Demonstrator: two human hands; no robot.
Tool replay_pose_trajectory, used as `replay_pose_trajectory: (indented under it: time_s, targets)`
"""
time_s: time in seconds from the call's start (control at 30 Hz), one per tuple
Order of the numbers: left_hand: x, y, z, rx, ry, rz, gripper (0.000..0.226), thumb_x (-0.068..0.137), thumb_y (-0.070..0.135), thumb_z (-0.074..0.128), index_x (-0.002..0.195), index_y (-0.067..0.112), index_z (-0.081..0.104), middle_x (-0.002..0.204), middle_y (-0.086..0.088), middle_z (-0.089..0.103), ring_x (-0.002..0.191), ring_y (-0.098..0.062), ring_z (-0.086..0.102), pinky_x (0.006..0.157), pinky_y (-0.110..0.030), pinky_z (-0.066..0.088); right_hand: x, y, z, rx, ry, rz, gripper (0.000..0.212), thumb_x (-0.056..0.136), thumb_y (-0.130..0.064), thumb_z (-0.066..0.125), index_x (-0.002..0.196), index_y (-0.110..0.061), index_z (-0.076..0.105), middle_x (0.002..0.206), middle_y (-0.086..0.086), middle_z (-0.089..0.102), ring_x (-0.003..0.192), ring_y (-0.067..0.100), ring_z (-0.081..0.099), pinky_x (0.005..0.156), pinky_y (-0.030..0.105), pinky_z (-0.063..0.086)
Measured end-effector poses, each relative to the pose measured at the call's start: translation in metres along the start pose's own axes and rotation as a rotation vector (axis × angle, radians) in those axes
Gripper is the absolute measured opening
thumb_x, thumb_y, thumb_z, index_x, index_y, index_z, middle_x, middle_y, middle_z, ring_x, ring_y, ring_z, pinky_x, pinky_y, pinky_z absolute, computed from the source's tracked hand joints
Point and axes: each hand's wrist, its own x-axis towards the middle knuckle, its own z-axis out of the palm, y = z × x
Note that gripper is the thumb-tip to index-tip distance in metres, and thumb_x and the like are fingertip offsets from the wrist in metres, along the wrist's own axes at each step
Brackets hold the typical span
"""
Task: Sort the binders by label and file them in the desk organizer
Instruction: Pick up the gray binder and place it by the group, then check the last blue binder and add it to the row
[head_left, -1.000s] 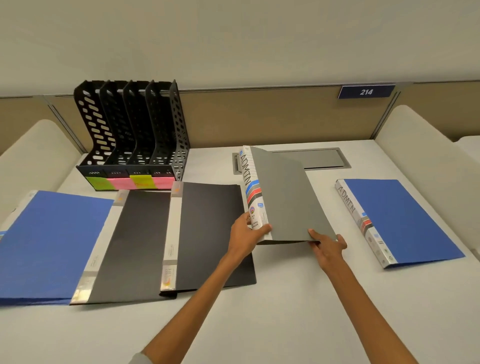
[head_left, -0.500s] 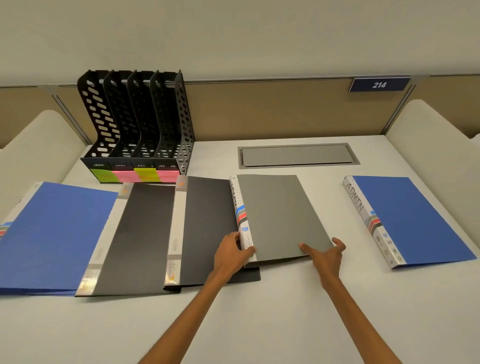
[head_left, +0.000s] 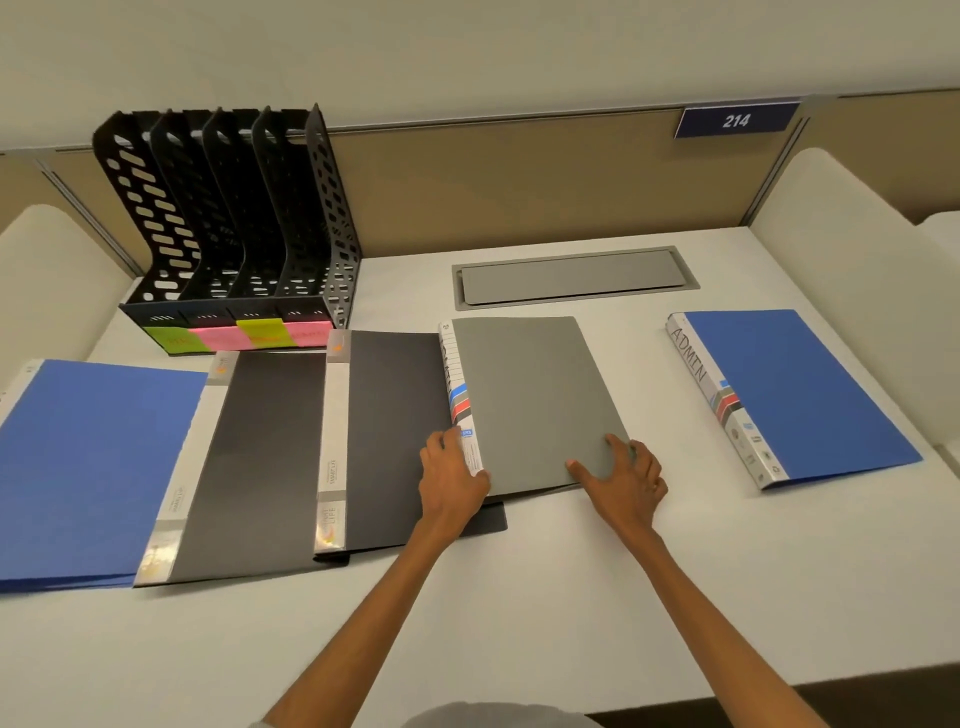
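Observation:
A grey binder (head_left: 530, 400) lies flat on the desk, its left edge overlapping a black binder (head_left: 395, 426). My left hand (head_left: 452, 480) grips the near end of its white spine. My right hand (head_left: 626, 475) rests spread on its near right corner. Further left lie another black binder (head_left: 249, 467) and a blue binder (head_left: 88, 467), each overlapping its neighbour. A second blue binder (head_left: 795, 395), its spine marked ADMIN, lies apart at the right. The black desk organizer (head_left: 234, 223) stands at the back left with green and pink sticky notes (head_left: 239, 335) along its base; its slots hold nothing.
A grey cable hatch (head_left: 574, 278) is set into the desk behind the grey binder. A tan partition with a blue 214 sign (head_left: 735, 120) closes the back. Cream curved dividers (head_left: 852, 270) flank the desk on both sides.
The grey binder, held tilted up a second ago, has come down flat on the desk. My right hand has shifted onto its cover. The camera has tipped slightly.

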Motion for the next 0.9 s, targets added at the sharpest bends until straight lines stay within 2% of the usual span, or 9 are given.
replay_pose_trajectory:
  time_s: [0.1, 0.23, 0.33, 0.43, 0.53, 0.63, 0.73, 0.9]
  targets:
    - [-0.002, 0.011, 0.005, -0.026, 0.031, 0.045, 0.069, 0.079, 0.012, 0.073, 0.137, 0.011, 0.037, 0.14, -0.009, 0.037, 0.128, -0.024, 0.036, 0.096, -0.04, 0.048, 0.003, 0.002, -0.003, -0.004, -0.025, -0.01, 0.076, 0.077, -0.066, 0.064, 0.141, -0.031, 0.044, 0.147, 0.005, 0.034, 0.138, 0.026, 0.026, 0.11, 0.047, 0.024]
    - [-0.005, 0.032, 0.017, 0.026, 0.071, 0.094, 0.072, 0.074, 0.007, 0.068, 0.139, 0.018, 0.039, 0.147, -0.006, 0.031, 0.134, -0.025, 0.027, 0.102, -0.041, 0.034, 0.009, 0.013, -0.015, 0.079, -0.023, -0.035, 0.067, 0.079, -0.058, 0.068, 0.136, -0.026, 0.05, 0.143, 0.004, 0.039, 0.135, 0.024, 0.032, 0.109, 0.045, 0.025]
    - [-0.008, 0.052, 0.03, 0.12, 0.121, 0.101, 0.075, 0.071, 0.006, 0.068, 0.139, 0.02, 0.04, 0.148, -0.008, 0.026, 0.138, -0.026, 0.021, 0.106, -0.047, 0.028, 0.014, 0.029, -0.031, 0.144, 0.078, -0.091, 0.054, 0.083, -0.045, 0.071, 0.129, -0.02, 0.057, 0.138, 0.005, 0.049, 0.131, 0.024, 0.039, 0.108, 0.042, 0.027]
    - [-0.01, 0.073, 0.048, 0.166, 0.118, 0.14, 0.077, 0.068, 0.007, 0.069, 0.138, 0.02, 0.041, 0.147, -0.009, 0.026, 0.139, -0.026, 0.019, 0.106, -0.047, 0.025, 0.021, 0.052, -0.053, 0.219, 0.199, -0.096, 0.044, 0.085, -0.035, 0.072, 0.124, -0.017, 0.06, 0.13, 0.004, 0.058, 0.125, 0.023, 0.046, 0.107, 0.039, 0.03]
    - [-0.013, 0.095, 0.07, 0.157, 0.046, 0.19, 0.077, 0.069, 0.008, 0.07, 0.139, 0.02, 0.04, 0.148, -0.009, 0.026, 0.139, -0.026, 0.018, 0.105, -0.042, 0.024, 0.032, 0.078, -0.077, 0.276, 0.317, -0.064, 0.039, 0.087, -0.032, 0.071, 0.12, -0.016, 0.062, 0.126, 0.005, 0.062, 0.122, 0.023, 0.052, 0.106, 0.039, 0.036]
    - [-0.017, 0.119, 0.095, 0.06, -0.075, 0.181, 0.078, 0.07, 0.012, 0.075, 0.14, 0.02, 0.04, 0.149, -0.01, 0.027, 0.138, -0.027, 0.017, 0.107, -0.041, 0.025, 0.046, 0.105, -0.101, 0.342, 0.402, 0.027, 0.038, 0.087, -0.03, 0.071, 0.12, -0.015, 0.06, 0.124, 0.008, 0.061, 0.117, 0.024, 0.054, 0.097, 0.039, 0.047]
    - [-0.022, 0.144, 0.125, -0.035, -0.199, 0.156, 0.081, 0.069, 0.02, 0.081, 0.139, 0.018, 0.041, 0.148, -0.011, 0.029, 0.138, -0.028, 0.019, 0.111, -0.041, 0.028, 0.062, 0.133, -0.121, 0.357, 0.451, 0.038, 0.038, 0.088, -0.029, 0.07, 0.121, -0.014, 0.06, 0.126, 0.008, 0.061, 0.12, 0.025, 0.052, 0.097, 0.036, 0.044]
    - [-0.025, 0.187, 0.171, -0.136, -0.344, 0.155, 0.088, 0.071, 0.035, 0.083, 0.143, 0.012, 0.037, 0.148, -0.008, 0.034, 0.138, -0.024, 0.025, 0.109, -0.035, 0.032, 0.086, 0.169, -0.147, 0.323, 0.426, 0.052, 0.044, 0.089, -0.034, 0.068, 0.125, -0.012, 0.058, 0.131, 0.009, 0.059, 0.126, 0.027, 0.049, 0.102, 0.043, 0.044]
